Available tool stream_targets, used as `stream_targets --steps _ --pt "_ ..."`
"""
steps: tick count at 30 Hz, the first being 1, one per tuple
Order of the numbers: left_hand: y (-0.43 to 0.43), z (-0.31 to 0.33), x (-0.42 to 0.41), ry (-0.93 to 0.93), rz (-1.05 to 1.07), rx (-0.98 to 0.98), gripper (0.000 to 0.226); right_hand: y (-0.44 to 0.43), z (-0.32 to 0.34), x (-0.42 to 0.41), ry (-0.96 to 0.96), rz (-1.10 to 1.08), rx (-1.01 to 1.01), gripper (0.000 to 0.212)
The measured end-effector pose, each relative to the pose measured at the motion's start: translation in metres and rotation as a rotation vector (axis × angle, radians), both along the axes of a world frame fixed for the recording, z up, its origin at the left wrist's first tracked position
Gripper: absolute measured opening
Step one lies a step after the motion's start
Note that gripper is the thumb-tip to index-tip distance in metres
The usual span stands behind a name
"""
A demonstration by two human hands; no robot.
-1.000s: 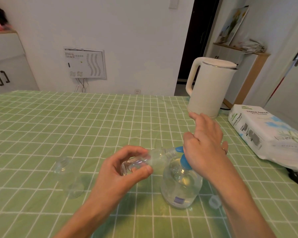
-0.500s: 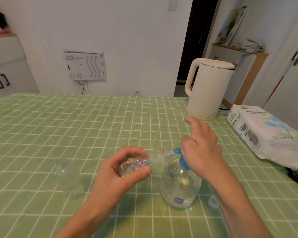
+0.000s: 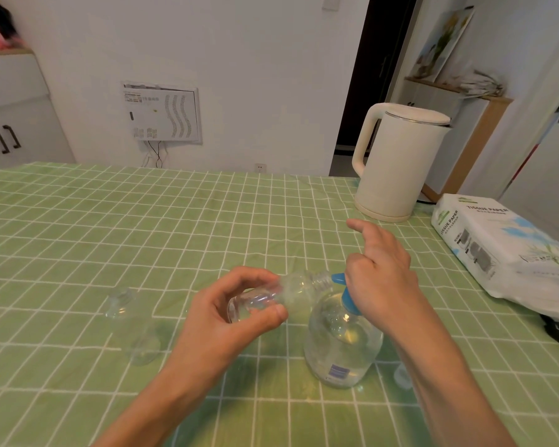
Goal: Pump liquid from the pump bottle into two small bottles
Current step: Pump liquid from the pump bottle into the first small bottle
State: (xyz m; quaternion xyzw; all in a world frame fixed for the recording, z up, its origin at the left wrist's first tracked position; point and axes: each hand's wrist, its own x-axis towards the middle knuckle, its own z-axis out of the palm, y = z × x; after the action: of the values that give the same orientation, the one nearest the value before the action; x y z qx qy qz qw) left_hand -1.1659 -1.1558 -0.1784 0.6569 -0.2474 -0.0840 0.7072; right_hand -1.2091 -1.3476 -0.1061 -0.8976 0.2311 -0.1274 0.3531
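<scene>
Small bottle point(image 3: 291, 293) unmoved, right hand point(image 3: 381, 279) still on pump point(image 3: 338, 279) (forefinger out)

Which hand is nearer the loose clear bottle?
Left. The left hand, holding the other small bottle, is just right of the loose bottle; the right hand is farther right, on the pump.

pump bottle point(image 3: 341, 346): clear plastic, glossy, with highlights shown on its wall.
pump head point(image 3: 346, 293): blue plastic, opaque and smooth.
small bottle point(image 3: 291, 293): thin clear plastic, glossy, with threads moulded at the neck.
second small bottle point(image 3: 133, 330): clear plastic, glossy.
desk point(image 3: 142, 237): covered by green checked cloth, matt and lightly creased.
kettle point(image 3: 397, 169): cream body, smooth and matt; a shiny metal ring is seen at the lid.
tissue pack point(image 3: 497, 250): wrapped in glossy printed film, wrinkled.
</scene>
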Motion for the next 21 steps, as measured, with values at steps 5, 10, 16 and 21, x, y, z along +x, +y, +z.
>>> stream_targets --steps 5,10,16,21 --pt "-0.0009 0.0007 0.0003 -0.002 -0.008 0.001 0.034 -0.0022 0.0023 -0.0015 -0.039 -0.027 -0.023 0.065" --pt "-0.0004 0.0016 0.0017 0.001 0.002 0.002 0.033 -0.0006 0.0033 -0.0019 -0.058 -0.012 -0.008 0.065" --pt "0.0001 0.0012 0.0011 -0.003 0.007 0.005 0.033 -0.0007 -0.0016 0.0013 -0.027 0.014 0.057 0.066" --pt "-0.0001 0.0028 -0.0019 0.000 0.002 0.012 0.035 -0.0021 -0.0007 0.0000 -0.061 0.009 0.076 0.064"
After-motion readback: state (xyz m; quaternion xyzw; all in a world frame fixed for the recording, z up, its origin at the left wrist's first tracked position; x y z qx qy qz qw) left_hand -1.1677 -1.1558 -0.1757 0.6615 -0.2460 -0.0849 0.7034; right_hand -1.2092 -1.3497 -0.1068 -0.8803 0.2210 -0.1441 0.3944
